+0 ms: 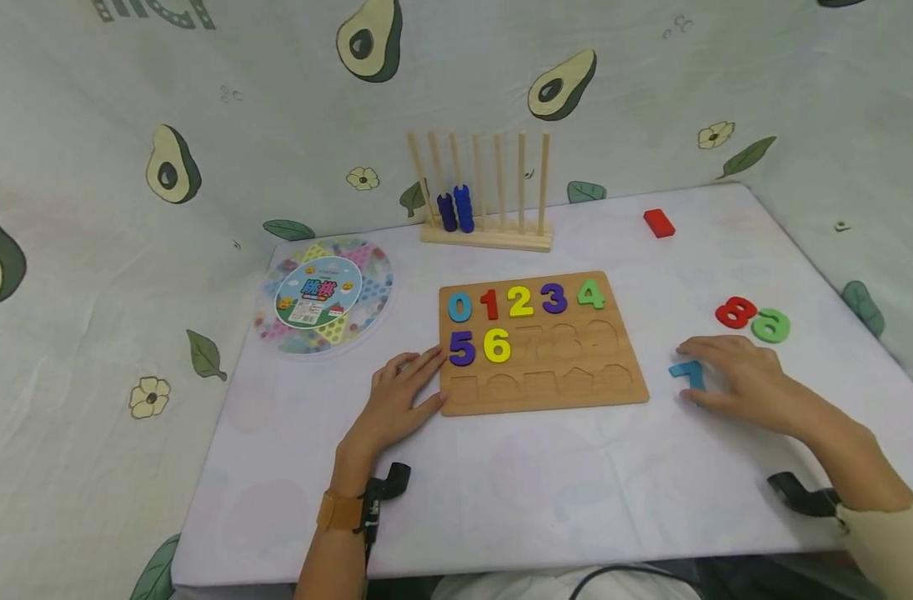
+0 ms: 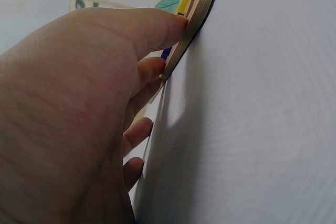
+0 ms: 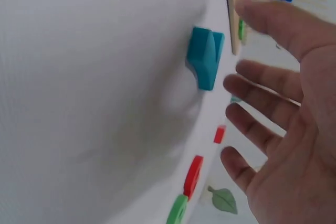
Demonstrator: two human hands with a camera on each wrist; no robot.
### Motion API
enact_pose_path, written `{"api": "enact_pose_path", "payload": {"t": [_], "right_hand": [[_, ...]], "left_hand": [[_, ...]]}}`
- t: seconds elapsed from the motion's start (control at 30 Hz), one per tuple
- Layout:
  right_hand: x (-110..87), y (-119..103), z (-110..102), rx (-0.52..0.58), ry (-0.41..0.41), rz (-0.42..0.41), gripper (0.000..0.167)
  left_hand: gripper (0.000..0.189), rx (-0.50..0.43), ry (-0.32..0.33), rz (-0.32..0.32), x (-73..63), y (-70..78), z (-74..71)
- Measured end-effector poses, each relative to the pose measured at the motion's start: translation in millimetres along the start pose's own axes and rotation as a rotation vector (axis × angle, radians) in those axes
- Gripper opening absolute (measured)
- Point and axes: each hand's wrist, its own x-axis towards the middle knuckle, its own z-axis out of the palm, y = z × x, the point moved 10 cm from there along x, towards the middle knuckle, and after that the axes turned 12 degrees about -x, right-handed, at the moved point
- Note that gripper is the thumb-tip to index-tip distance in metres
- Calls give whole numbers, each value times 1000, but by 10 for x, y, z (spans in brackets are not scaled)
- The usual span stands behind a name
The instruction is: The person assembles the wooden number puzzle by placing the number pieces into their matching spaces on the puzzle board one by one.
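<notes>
My left hand (image 1: 402, 398) rests on the table at the left edge of the wooden number board (image 1: 546, 400); its thumb and fingertips touch that edge. Several coloured numerals, 0 to 6, sit in the board's upper two rows, the yellow 6 (image 1: 497, 345) being the last. The remaining outlined slots are bare. To the right of the board, my right hand (image 1: 749, 379) hovers with thumb and fingers spread around a blue 7 (image 1: 692, 372). In the right wrist view, a gap shows between the fingers and the blue 7 (image 3: 205, 59), which lies on the table.
A red 8 (image 1: 736, 312) and a green number piece (image 1: 771, 326) lie beyond my right hand. A small red block (image 1: 659, 223) is farther back. A wooden peg rack (image 1: 486, 237) with blue beads stands behind the board. A round, colourful package (image 1: 373, 292) lies at left.
</notes>
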Motion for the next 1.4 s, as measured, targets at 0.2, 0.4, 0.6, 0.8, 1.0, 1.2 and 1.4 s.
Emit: {"api": "enact_pose_path", "payload": {"t": [0.2,0.4,0.6,0.8,1.0,1.2,1.4], "right_hand": [[-10,2,-11,-60,-41,-53,69],[-18,11,25,-70,-69,-58,72],[26,15,22,-80,-46,-51,71],[62,-12,-39,-65,33,-46,72],[101,-91,-174,-60,131,-63,67],[195,-197,-281,-70,152,-69,66],[329,-335,-309,-68,129,-84,68]], "left_hand": [[65,6,-2,-16,-4,-17,-22],[65,7,-3,-18,-1,-28,-23],[65,7,-4,-15,0,-31,-24],[65,3,-3,-9,2,-23,-12],[65,14,-19,-22,6,-16,7],[64,6,-10,-13,12,9,-3],[65,7,-18,-23,11,-6,18]]}}
